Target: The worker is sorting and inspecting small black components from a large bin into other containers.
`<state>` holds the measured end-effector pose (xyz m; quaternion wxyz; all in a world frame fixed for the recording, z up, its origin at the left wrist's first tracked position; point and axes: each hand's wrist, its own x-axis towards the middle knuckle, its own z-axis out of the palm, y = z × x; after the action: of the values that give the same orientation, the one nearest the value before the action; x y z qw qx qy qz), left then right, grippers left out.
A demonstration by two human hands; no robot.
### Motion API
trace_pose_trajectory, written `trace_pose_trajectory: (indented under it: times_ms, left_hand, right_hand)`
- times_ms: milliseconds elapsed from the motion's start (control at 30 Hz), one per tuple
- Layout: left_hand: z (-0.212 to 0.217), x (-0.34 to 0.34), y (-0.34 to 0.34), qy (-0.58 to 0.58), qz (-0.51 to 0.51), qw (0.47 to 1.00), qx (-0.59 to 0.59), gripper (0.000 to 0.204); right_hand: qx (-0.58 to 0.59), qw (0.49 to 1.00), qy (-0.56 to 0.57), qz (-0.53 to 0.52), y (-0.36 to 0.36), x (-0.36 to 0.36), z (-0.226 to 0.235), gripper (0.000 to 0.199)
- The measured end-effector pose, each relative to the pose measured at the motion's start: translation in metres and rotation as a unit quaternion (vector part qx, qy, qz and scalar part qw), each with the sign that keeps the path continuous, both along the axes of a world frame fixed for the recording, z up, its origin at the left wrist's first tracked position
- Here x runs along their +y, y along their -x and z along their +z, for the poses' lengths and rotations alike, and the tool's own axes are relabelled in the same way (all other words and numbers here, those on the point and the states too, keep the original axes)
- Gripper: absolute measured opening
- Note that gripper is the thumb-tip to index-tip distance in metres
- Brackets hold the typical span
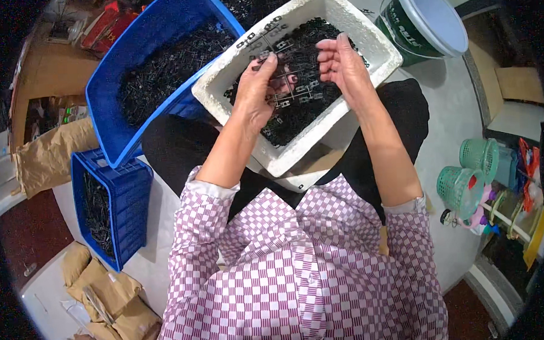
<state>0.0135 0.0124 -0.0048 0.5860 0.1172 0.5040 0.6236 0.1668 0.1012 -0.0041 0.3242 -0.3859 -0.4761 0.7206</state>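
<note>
Over the white foam box (pixel 372 31) on my lap, my left hand (pixel 260 80) is closed around a black plastic moulding sprue (pixel 302 88). Small parts branch off its thin runners, above and below my fingers. My right hand (pixel 345 65) hovers to the right of the sprue, palm facing it, fingers loosely curved and apart from the thumb, with nothing visible in it. Beneath both hands lies a heap of small black plastic parts (pixel 282 130) inside the box. Single pieces in the heap are too small to tell apart.
A large blue crate (pixel 116 73) of black pieces leans near the box's left side. Below it stands a smaller blue crate (pixel 129 202). At back right is a green and white bucket (pixel 420 27). Brown paper sacks (pixel 117 295) lie lower left; green baskets (pixel 461 187) stand right.
</note>
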Motion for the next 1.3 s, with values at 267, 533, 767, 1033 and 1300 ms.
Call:
trace_pose_trajectory:
  times_ms: [267,533,767,1033,1300]
  left_hand:
    - [0.002,-0.008,0.008,-0.042,0.047,0.998,-0.017,0.026]
    - [0.015,-0.007,-0.004,-0.019,0.053,0.997,-0.056,0.025]
    - [0.011,-0.005,-0.002,-0.016,0.051,0.990,-0.134,0.024]
    - [0.011,-0.017,-0.001,-0.039,0.034,0.982,-0.182,0.025]
    - [0.009,-0.017,-0.021,-0.011,0.000,0.991,-0.136,0.023]
  right_hand:
    - [-0.057,0.996,0.000,0.064,0.012,-0.023,0.003,0.061]
    - [-0.135,0.941,-0.307,-0.046,0.039,-0.028,-0.019,0.033]
    - [-0.073,0.979,-0.187,-0.032,0.043,-0.029,-0.006,0.020]
    - [0.058,0.993,0.100,-0.026,0.020,0.011,-0.003,0.034]
    - [0.099,0.990,0.096,-0.025,0.041,-0.012,-0.004,0.051]
